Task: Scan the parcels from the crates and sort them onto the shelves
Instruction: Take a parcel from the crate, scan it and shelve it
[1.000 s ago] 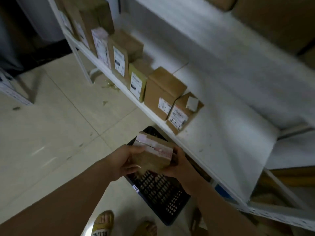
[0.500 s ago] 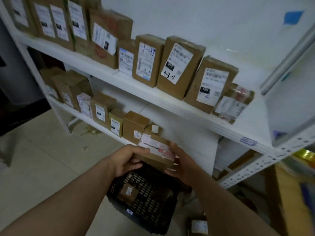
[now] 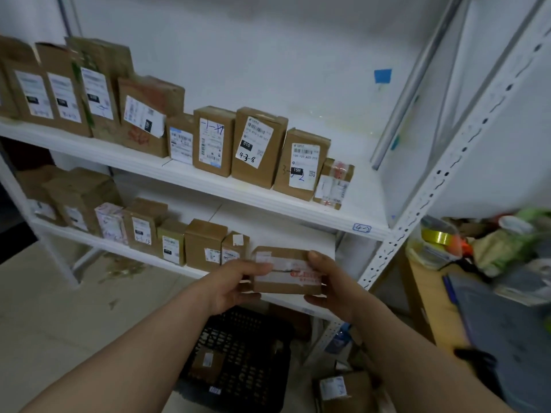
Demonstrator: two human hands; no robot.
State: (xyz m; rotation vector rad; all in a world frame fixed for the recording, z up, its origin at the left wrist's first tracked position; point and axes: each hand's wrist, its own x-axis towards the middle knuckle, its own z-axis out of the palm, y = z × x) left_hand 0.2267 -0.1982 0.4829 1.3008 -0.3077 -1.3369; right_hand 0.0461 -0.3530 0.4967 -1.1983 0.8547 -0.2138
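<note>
You hold the parcel [image 3: 286,272] just below the middle of your view, at 6 o'clock, level with the lower shelf [image 3: 119,248] and in front of its bare right end. Your left hand [image 3: 235,283] grips its 9 o'clock end, fingers curled over the top. Your right hand [image 3: 331,281] clasps the 3 o'clock end, thumb on top. The step looks like reading the label before placing. No scanner shows.

Next, pick a slot. The lower row ends just at 10 o'clock of the parcel. The upper shelf [image 3: 208,180] has bare board at 1 o'clock. Stand the parcel label outward, beside the last box.

Since half a second ago, you have lifted the parcel off the crate [image 3: 247,353], now at 6 o'clock below it, and your view has swung toward 3 o'clock. One small box [image 3: 207,362] lies in the crate.
</note>
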